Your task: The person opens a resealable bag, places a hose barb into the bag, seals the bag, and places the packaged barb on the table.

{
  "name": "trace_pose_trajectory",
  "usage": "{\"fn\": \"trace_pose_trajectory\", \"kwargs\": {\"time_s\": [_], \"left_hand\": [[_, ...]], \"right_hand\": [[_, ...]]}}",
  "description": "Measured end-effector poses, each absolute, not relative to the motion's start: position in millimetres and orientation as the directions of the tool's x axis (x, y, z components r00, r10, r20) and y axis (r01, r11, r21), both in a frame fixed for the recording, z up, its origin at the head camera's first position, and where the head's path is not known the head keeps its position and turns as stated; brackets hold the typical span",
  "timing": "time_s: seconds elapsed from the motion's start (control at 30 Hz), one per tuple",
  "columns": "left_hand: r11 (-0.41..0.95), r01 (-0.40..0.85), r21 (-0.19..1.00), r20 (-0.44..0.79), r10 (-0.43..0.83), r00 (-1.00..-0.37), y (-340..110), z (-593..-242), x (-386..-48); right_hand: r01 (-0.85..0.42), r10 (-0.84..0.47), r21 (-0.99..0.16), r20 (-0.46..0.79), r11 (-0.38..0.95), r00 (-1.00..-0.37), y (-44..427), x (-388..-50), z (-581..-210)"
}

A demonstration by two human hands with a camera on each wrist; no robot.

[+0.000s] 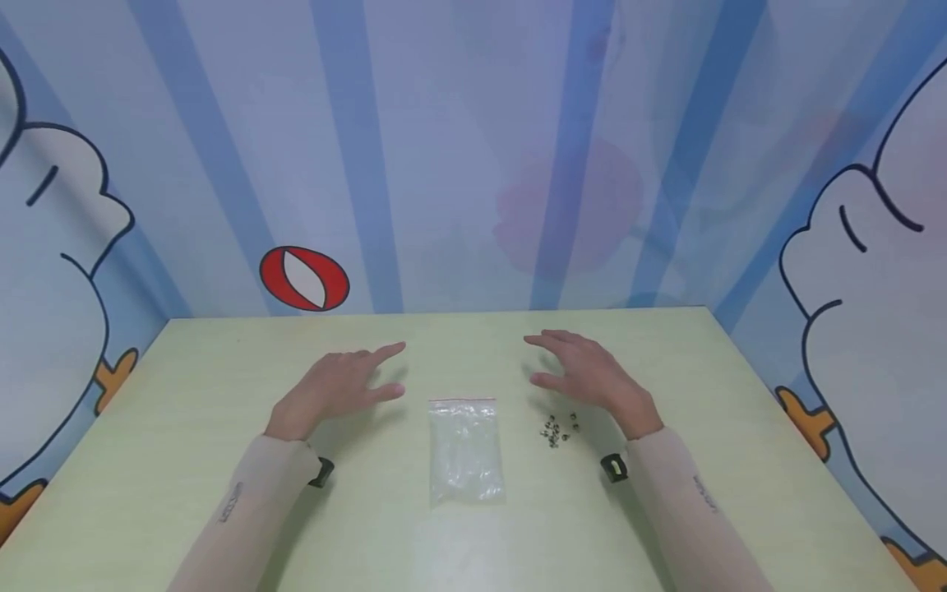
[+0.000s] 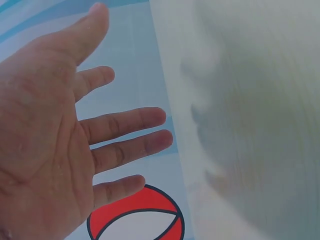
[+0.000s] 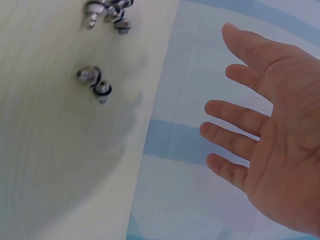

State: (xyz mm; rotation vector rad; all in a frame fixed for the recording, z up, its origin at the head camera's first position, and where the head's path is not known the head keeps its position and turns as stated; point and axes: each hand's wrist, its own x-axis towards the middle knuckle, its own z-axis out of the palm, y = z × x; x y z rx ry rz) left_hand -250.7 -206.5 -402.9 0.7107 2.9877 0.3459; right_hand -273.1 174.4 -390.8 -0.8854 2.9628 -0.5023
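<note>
A clear flat bag (image 1: 466, 452), its far edge marked by a thin reddish strip, lies on the pale table (image 1: 385, 543) in front of the person and serves as the point of reference. Just to the right of the bag sits a loose cluster of small metal pieces (image 1: 552, 432), silvery with dark rings; a few lie slightly apart from the main group, on the side away from the bag. The left hand (image 1: 333, 386) hangs above the table, to the left of the bag and a little beyond its far edge, with thumb and fingers extended and spread, the palm bare. The right hand (image 1: 592, 378) mirrors it to the right of the bag, nearest to the metal pieces and slightly beyond them, its fingers likewise spread and only gently bent. Both cast soft shadows on the table. Pale sleeves (image 1: 684, 493) reach in from the near side, flanking the bag, each with a dark fitting (image 1: 614, 468) at the wrist. Well beyond the bag rises a blue-striped wall (image 1: 459, 164), bearing a red-and-white oval (image 1: 304, 279) to the bag's left.
</note>
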Motion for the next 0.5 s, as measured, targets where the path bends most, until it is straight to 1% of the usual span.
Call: {"fn": "trace_pose_trajectory", "kwargs": {"time_s": [0.13,0.23,0.4,0.5], "left_hand": [[0.870,0.418,0.260,-0.046,0.444,-0.895,-204.6,-404.4,-251.1],[0.866,0.414,0.279,-0.061,0.446,-0.893,-201.3,-405.7,-252.1],[0.855,0.413,0.313,-0.093,0.461,-0.883,-191.9,-404.1,-255.1],[0.846,0.393,0.360,-0.130,0.462,-0.877,-187.7,-401.3,-257.2]], "right_hand": [[-0.543,-0.558,-0.342,0.061,0.767,-0.827,162.0,-276.2,-392.4],[-0.542,-0.571,-0.364,0.033,0.758,-0.820,153.6,-277.9,-392.5],[-0.526,-0.563,-0.363,0.004,0.769,-0.826,145.9,-277.8,-390.1],[-0.519,-0.559,-0.367,-0.003,0.772,-0.829,143.6,-277.7,-389.1]]}}
